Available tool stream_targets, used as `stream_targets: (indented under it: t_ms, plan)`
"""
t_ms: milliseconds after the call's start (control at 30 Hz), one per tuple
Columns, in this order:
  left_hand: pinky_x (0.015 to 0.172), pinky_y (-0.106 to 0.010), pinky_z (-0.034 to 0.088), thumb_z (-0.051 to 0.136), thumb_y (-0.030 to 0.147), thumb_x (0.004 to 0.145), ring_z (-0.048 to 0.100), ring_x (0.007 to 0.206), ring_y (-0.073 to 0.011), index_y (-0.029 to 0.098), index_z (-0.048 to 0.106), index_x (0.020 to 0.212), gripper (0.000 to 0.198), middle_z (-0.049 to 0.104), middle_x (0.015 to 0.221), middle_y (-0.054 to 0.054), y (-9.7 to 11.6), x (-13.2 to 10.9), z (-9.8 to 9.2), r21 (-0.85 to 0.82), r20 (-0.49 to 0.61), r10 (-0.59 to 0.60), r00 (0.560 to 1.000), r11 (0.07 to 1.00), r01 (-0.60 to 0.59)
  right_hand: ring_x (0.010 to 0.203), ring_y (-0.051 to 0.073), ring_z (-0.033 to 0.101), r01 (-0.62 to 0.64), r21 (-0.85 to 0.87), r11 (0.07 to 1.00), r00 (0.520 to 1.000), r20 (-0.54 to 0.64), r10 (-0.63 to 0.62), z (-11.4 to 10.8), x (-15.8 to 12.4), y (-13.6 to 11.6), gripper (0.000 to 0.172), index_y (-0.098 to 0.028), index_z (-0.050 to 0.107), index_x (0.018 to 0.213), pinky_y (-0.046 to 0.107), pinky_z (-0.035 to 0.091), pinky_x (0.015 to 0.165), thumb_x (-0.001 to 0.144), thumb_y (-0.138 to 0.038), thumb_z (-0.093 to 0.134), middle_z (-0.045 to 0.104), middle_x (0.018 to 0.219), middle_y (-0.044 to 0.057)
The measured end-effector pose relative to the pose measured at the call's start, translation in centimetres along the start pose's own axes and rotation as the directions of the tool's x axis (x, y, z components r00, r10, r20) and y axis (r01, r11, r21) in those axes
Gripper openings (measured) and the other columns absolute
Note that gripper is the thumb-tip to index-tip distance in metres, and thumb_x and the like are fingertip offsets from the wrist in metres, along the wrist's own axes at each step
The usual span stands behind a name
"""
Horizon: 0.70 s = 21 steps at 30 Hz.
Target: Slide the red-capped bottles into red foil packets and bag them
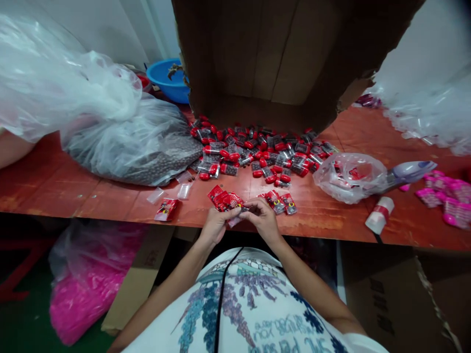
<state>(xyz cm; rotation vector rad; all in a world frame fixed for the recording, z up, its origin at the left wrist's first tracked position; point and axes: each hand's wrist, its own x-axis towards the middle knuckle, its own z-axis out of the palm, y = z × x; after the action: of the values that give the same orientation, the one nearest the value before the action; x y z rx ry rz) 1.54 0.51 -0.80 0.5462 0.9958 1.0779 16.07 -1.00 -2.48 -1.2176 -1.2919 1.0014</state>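
My left hand (217,223) and my right hand (264,219) meet at the table's front edge, fingers pinched on a small red packet (234,221) between them. Its details are too small to make out. Just behind my left hand lie several red printed packets (220,196). More packets with dark contents (289,203) rest beside my right fingers. Farther back spreads a pile of small clear containers with red caps (257,147), in front of a large open cardboard box (257,59). A stack of red cards (167,209) sits to the left.
A big clear bag of dark beads (136,147) stands on the left of the red table (47,186), near a blue basin (171,81). Rightward are a plastic bag (349,176), a white roll (379,215) and pink items (454,196). A person's arm (13,147) shows far left.
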Motion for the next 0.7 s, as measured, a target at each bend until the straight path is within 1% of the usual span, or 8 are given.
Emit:
stream_targets:
  t_ms: [167,267,333,433,500,567,633,700]
  plan:
    - [0.068,-0.028,0.054,0.082,0.014,0.053,0.066,0.070,-0.0167,0.011,0.067,0.087,0.038,0.071,0.081,-0.006,-0.2,0.3,0.3,0.040,0.010,-0.055,0.998,0.998,0.054,0.080,0.015,0.058,-0.010,-0.011,1.000,0.999,-0.037,0.009,-1.4,-0.8,0.3,0.017,-0.022,0.065,0.091,0.026,0.049,0.070,0.076,-0.029,0.069,0.060,0.094,0.002]
    - [0.064,-0.030,0.055,0.083,0.012,0.049,0.067,0.069,-0.0185,0.012,0.063,0.098,0.053,0.072,0.084,-0.006,-0.5,0.6,-0.3,0.073,-0.074,-0.077,0.994,0.994,0.083,0.090,0.017,0.058,0.028,-0.210,0.977,0.992,-0.112,-0.052,-3.0,-1.7,0.8,0.015,-0.023,0.064,0.095,0.030,0.050,0.078,0.083,-0.030,0.060,0.060,0.099,0.004]
    - [0.061,-0.030,0.055,0.084,0.012,0.047,0.067,0.067,-0.0188,0.012,0.062,0.100,0.057,0.072,0.085,-0.007,-0.9,0.9,-0.8,0.097,-0.130,-0.094,0.987,0.989,0.107,0.100,0.021,0.055,0.044,-0.443,0.896,0.983,-0.140,-0.117,-4.2,-2.2,1.1,0.019,-0.023,0.065,0.101,0.038,0.046,0.089,0.085,-0.031,0.057,0.059,0.105,0.007]
    - [0.061,-0.030,0.054,0.084,0.014,0.045,0.067,0.063,-0.0185,0.010,0.062,0.098,0.057,0.071,0.083,-0.007,-1.7,1.2,-1.1,0.148,-0.137,-0.128,0.982,0.978,0.148,0.119,0.030,0.043,0.035,-0.723,0.690,0.975,-0.128,-0.183,-5.7,-2.0,1.1,0.039,-0.025,0.063,0.113,0.051,0.032,0.102,0.079,-0.044,0.063,0.050,0.124,0.011]
    - [0.062,-0.030,0.053,0.084,0.016,0.045,0.066,0.063,-0.0188,0.010,0.062,0.098,0.058,0.071,0.079,-0.006,-2.3,1.4,-0.8,0.190,-0.118,-0.125,0.985,0.971,0.146,0.129,0.036,0.030,0.030,-0.803,0.596,0.983,-0.085,-0.164,-6.2,-1.3,0.9,0.061,-0.029,0.056,0.123,0.058,0.022,0.106,0.071,-0.057,0.067,0.039,0.137,0.011]
    - [0.064,-0.030,0.052,0.084,0.018,0.044,0.066,0.064,-0.0192,0.011,0.063,0.098,0.058,0.071,0.077,-0.005,-2.9,1.6,-0.2,0.238,-0.088,-0.107,0.990,0.963,0.125,0.133,0.040,0.020,0.035,-0.835,0.549,0.996,-0.018,-0.090,-6.3,-0.3,0.7,0.077,-0.032,0.049,0.131,0.065,0.013,0.105,0.064,-0.065,0.067,0.033,0.144,0.009]
    - [0.063,-0.029,0.051,0.083,0.019,0.044,0.065,0.064,-0.0186,0.011,0.065,0.092,0.052,0.071,0.074,-0.004,-3.4,1.8,0.5,0.297,-0.055,-0.100,0.993,0.948,0.112,0.134,0.041,0.018,0.039,-0.848,0.528,0.999,0.046,0.001,-6.2,0.5,0.7,0.081,-0.034,0.046,0.133,0.068,0.010,0.103,0.062,-0.069,0.065,0.031,0.146,0.007]
    - [0.061,-0.027,0.050,0.083,0.021,0.044,0.063,0.060,-0.0166,0.011,0.065,0.082,0.043,0.070,0.071,-0.002,-3.8,2.1,1.1,0.360,-0.033,-0.091,0.995,0.928,0.097,0.134,0.039,0.019,0.060,-0.857,0.512,0.993,0.101,0.054,-6.5,1.0,0.9,0.075,-0.036,0.047,0.132,0.067,0.010,0.104,0.066,-0.068,0.063,0.032,0.147,0.005]
